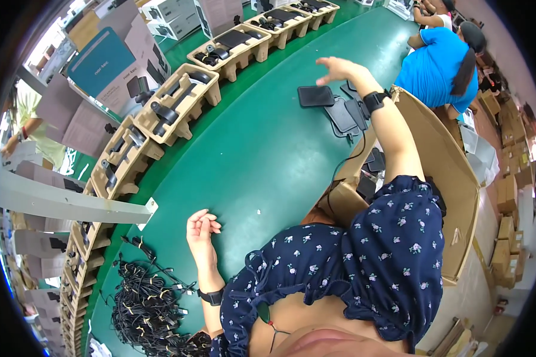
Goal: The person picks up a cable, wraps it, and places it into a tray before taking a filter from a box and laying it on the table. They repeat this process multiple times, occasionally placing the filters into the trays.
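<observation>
My right hand [338, 69] reaches over the far part of the green table with its fingers spread and nothing in them. Just below it lies a black rectangular device with rounded corners [315, 96], beside a small pile of similar flat black devices [343, 114]. A black cable [338, 169] runs from that pile down toward a cardboard box. At the near left, my left hand [202, 227] hovers or rests at the table with loosely bent fingers, holding nothing that I can see. The nearest thing to it is a heap of bundled black cables [152, 303].
Cardboard trays [175, 106] holding black electronic parts line the table's far left side. A grey metal bar [71, 199] crosses at left. The open cardboard box [458, 178] under my right arm contains black devices. A co-worker in blue [438, 62] sits at far right.
</observation>
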Tool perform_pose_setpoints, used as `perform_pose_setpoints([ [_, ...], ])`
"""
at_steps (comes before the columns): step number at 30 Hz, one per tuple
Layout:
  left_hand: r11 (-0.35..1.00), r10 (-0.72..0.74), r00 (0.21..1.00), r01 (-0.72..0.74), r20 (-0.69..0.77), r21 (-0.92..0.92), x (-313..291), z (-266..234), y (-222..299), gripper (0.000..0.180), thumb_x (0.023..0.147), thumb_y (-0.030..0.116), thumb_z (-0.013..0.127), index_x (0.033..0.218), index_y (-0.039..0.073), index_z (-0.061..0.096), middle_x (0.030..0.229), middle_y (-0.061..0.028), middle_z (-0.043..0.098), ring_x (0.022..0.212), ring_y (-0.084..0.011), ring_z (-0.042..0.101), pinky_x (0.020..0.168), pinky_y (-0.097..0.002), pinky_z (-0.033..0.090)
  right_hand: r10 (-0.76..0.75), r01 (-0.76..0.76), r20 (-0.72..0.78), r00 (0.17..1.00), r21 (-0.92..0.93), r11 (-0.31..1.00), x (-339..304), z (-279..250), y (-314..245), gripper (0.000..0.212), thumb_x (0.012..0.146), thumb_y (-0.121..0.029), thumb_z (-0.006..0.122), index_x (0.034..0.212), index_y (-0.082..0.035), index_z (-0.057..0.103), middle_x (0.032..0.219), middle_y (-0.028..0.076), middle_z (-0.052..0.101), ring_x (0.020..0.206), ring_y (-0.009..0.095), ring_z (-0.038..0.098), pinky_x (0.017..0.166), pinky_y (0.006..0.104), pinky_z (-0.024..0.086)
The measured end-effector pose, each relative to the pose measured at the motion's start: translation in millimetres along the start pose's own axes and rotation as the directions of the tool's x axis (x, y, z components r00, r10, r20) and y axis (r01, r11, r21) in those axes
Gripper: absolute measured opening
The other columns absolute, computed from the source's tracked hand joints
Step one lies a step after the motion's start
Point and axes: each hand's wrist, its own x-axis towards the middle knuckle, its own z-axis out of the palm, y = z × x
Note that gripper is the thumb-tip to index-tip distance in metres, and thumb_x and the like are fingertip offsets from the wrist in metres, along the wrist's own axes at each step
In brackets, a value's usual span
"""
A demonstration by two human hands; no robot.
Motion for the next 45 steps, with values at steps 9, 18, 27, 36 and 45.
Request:
perform_pose_setpoints([
  [9,1.000,-0.001,1.000,0.000,-0.012,-0.028,-1,-7,-7,0.020,0.089,0.012,0.051,0.105,0.000,0.050,0.087,-0.0064,0.058,0.068,-0.0104,0.054,0.061,-0.0209,0.042,0.029,0.003,0.092,0.995,-0.335,0.942,-5,47,-62,0.091,0.058,-0.050,0.075,0.131,-0.016,0.034,0.126,0.019,0.042,0.116,0.036,0.041,0.092,0.0434,0.037],
  [18,0.999,-0.045,0.999,0.045,-0.031,0.010,0,-10,-11,0.015,0.089,0.005,0.046,0.103,0.000,0.050,0.086,-0.0065,0.059,0.068,-0.0105,0.054,0.060,-0.0208,0.043,-0.647,0.472,-0.043,0.761,0.721,0.507,67,48,-162,0.023,0.081,-0.022,0.064,0.092,-0.005,0.053,0.080,-0.003,0.054,0.076,0.008,0.048,0.071,0.0236,0.042],
  [27,0.997,-0.073,0.996,0.070,-0.058,-0.045,-5,-7,4,0.016,0.088,0.003,0.044,0.103,0.000,0.050,0.086,-0.0075,0.058,0.068,-0.0116,0.055,0.060,-0.0218,0.044,-0.207,0.499,-0.491,0.846,0.866,-0.012,121,5,-297,0.013,0.088,-0.014,0.054,0.095,-0.003,0.052,0.083,0.000,0.059,0.075,0.006,0.054,0.070,0.0196,0.043],
  [36,0.987,-0.093,0.996,0.090,-0.017,-0.131,-19,-26,8,0.017,0.088,0.001,0.044,0.104,0.000,0.049,0.087,-0.0082,0.058,0.070,-0.0117,0.055,0.062,-0.0218,0.044,-0.232,0.391,-0.663,0.711,0.098,0.915,132,34,-312,0.041,0.080,-0.037,0.057,0.109,-0.008,0.057,0.100,0.018,0.058,0.096,0.034,0.054,0.083,0.0423,0.043],
  [45,0.990,-0.028,1.000,0.028,0.000,-0.138,-21,-52,-8,0.016,0.090,0.004,0.044,0.105,0.003,0.051,0.085,-0.0061,0.057,0.067,-0.0111,0.055,0.058,-0.0219,0.045,-0.330,0.234,-0.843,0.426,-0.250,0.940,85,35,-321,0.033,0.070,-0.030,0.069,0.088,-0.006,0.057,0.091,0.013,0.052,0.090,0.030,0.051,0.073,0.0431,0.042],
])
